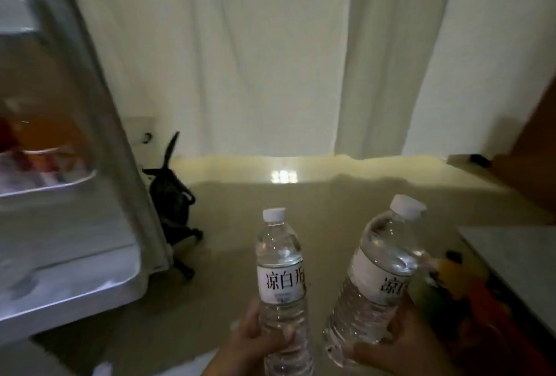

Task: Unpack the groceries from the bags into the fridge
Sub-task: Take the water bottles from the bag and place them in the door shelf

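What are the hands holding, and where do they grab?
Each holds a water bottle by its lower body: left hand the upright bottle, right hand the tilted bottle.

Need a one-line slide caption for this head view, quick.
Left hand and right hand each hold a capped water bottle beside the open fridge door.

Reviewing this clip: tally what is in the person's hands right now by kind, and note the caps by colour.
Clear water bottles: 2, one in the left hand (left bottle), one in the right hand (right bottle)
White caps: 2
White printed labels: 2
Total held items: 2 bottles
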